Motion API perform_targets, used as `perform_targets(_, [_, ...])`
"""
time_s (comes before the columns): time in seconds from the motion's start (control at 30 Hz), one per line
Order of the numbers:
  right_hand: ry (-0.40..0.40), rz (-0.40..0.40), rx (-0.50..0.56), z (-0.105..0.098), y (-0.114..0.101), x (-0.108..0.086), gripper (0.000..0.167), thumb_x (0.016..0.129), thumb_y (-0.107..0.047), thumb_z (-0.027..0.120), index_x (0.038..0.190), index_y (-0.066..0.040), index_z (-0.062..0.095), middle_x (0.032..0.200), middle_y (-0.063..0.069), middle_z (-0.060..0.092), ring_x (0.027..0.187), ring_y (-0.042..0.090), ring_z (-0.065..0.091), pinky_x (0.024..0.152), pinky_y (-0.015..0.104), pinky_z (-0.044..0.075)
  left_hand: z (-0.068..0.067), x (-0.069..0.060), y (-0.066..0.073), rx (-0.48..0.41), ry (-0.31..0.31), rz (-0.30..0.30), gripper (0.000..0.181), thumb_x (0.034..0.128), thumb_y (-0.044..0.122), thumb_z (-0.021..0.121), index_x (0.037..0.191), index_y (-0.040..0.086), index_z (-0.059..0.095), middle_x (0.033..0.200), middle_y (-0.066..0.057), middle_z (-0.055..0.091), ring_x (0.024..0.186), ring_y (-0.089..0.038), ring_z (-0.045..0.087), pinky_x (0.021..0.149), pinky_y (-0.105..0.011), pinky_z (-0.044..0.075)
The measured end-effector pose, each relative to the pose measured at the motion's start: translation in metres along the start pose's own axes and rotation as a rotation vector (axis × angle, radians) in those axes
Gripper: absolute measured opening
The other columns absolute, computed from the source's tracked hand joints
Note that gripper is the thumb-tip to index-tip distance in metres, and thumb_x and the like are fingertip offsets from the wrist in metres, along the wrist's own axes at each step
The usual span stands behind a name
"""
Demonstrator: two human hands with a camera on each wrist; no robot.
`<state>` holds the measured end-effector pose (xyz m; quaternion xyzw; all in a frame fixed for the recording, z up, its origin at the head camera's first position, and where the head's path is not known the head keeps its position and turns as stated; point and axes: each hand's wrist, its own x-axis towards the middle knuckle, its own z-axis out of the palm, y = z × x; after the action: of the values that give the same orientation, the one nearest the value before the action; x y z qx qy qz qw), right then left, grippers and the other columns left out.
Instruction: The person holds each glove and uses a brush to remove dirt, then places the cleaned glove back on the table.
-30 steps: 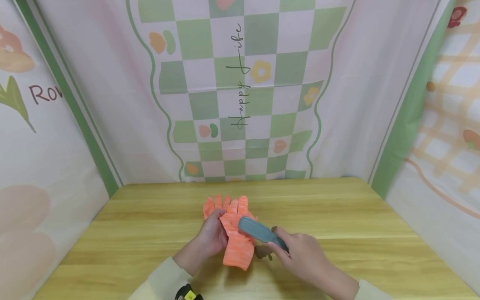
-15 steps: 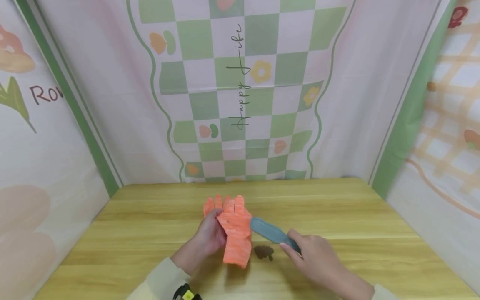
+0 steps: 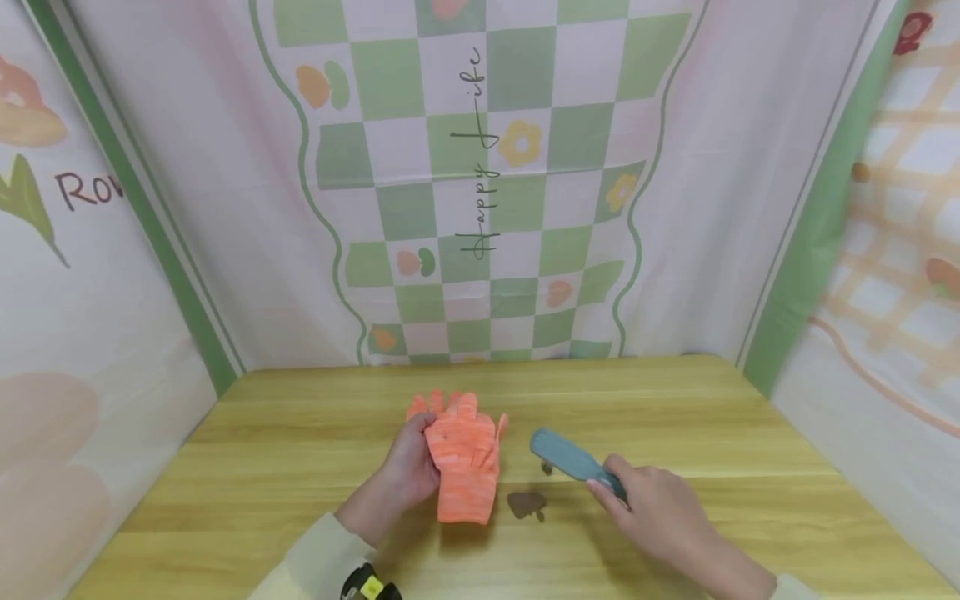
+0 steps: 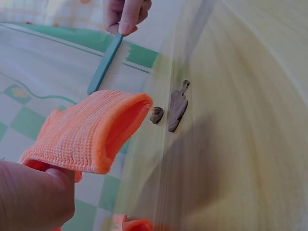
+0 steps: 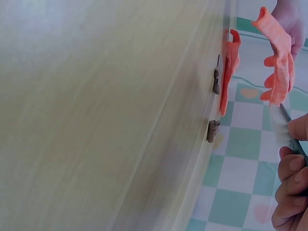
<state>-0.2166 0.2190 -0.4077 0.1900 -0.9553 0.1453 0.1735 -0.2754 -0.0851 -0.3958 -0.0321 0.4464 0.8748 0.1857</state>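
My left hand grips an orange knitted glove by its side, thumb on top. The glove is held above the table, and its cuff gapes in the left wrist view. My right hand holds a blue-grey brush by its handle. White bristles point off one side of the brush head, which is apart from the glove to its right. A second orange glove lies on the table, mostly hidden behind the held one in the head view. Brown clumps lie under and between the hands.
The wooden table reaches back to a checked green-and-white cloth. Printed cloth hangs at the left and right sides. A smaller brown clump lies near the larger one.
The brush has come off the glove and moved right with my right hand. My left hand has shifted slightly left and turned the glove. A second brown clump has come into view.
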Motion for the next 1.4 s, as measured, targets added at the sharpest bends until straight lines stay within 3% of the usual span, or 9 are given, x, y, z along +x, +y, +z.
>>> perform_targets(0.1, [0.003, 0.005, -0.010, 0.000, 0.002, -0.001, 0.022, 0.095, -0.036, 0.064, 0.088, -0.015, 0.059, 0.054, -0.013, 0.031, 0.044, 0.001, 0.025, 0.041, 0.019, 0.025, 0.002, 0.001, 0.001, -0.019, -0.019, 0.006, 0.040, 0.1007, 0.026, 0.040, 0.132, 0.001, 0.038, 0.107, -0.002, 0.059, 0.097, -0.012, 0.057, 0.086, -0.026, 0.047])
perform_targets(0.23, [0.016, 0.003, -0.016, 0.000, 0.005, -0.001, 0.021, 0.094, -0.035, 0.065, 0.087, -0.015, 0.059, 0.053, -0.014, 0.031, 0.044, 0.001, 0.025, 0.041, 0.019, 0.025, 0.006, 0.001, 0.003, -0.008, -0.006, 0.006, 0.037, 0.0949, 0.018, 0.055, 0.125, 0.002, 0.041, 0.100, -0.001, 0.061, 0.090, -0.010, 0.060, 0.082, -0.023, 0.050])
perform_targets(0.67, [-0.005, 0.043, -0.015, -0.003, 0.016, -0.005, 0.022, 0.093, -0.034, 0.066, 0.085, -0.015, 0.059, 0.053, -0.013, 0.034, 0.043, 0.001, 0.027, 0.040, 0.019, 0.026, 0.015, 0.014, 0.007, 0.061, 0.011, 0.016, 0.026, 0.0928, 0.008, 0.057, 0.116, 0.002, 0.048, 0.097, -0.002, 0.062, 0.087, -0.011, 0.060, 0.080, -0.023, 0.050])
perform_targets(0.8, [-0.013, 0.051, -0.018, -0.004, 0.020, -0.006, 0.023, 0.094, -0.034, 0.065, 0.084, -0.014, 0.058, 0.053, -0.013, 0.034, 0.043, 0.001, 0.028, 0.040, 0.019, 0.026, 0.020, 0.024, 0.006, 0.032, 0.010, 0.021, 0.022, 0.0924, 0.006, 0.057, 0.113, 0.002, 0.051, 0.097, -0.003, 0.063, 0.086, -0.013, 0.061, 0.079, -0.024, 0.050])
perform_targets(0.93, [-0.026, 0.070, -0.026, -0.005, 0.022, -0.007, 0.024, 0.094, -0.035, 0.064, 0.086, -0.013, 0.059, 0.053, -0.012, 0.034, 0.043, 0.002, 0.028, 0.040, 0.020, 0.026, 0.026, 0.036, 0.005, 0.026, 0.046, 0.073, 0.009, 0.0892, 0.000, 0.060, 0.096, 0.005, 0.061, 0.090, -0.001, 0.063, 0.079, -0.012, 0.060, 0.073, -0.023, 0.051])
perform_targets(1.07, [-0.030, 0.081, -0.035, -0.005, 0.024, -0.008, 0.025, 0.095, -0.036, 0.064, 0.088, -0.012, 0.060, 0.053, -0.011, 0.034, 0.044, 0.003, 0.028, 0.040, 0.020, 0.026, 0.030, 0.049, 0.002, 0.077, 0.075, 0.127, 0.016, 0.0846, -0.007, 0.063, 0.078, 0.008, 0.066, 0.081, 0.000, 0.063, 0.072, -0.010, 0.059, 0.067, -0.021, 0.052])
perform_targets(1.4, [-0.004, 0.063, -0.058, -0.005, 0.027, -0.011, 0.025, 0.094, -0.036, 0.065, 0.088, -0.012, 0.060, 0.053, -0.011, 0.034, 0.044, 0.003, 0.029, 0.040, 0.020, 0.025, 0.031, 0.079, -0.009, 0.229, 0.120, 0.170, 0.022, 0.0767, -0.013, 0.063, 0.071, 0.007, 0.062, 0.068, 0.000, 0.059, 0.062, -0.011, 0.055, 0.059, -0.023, 0.050])
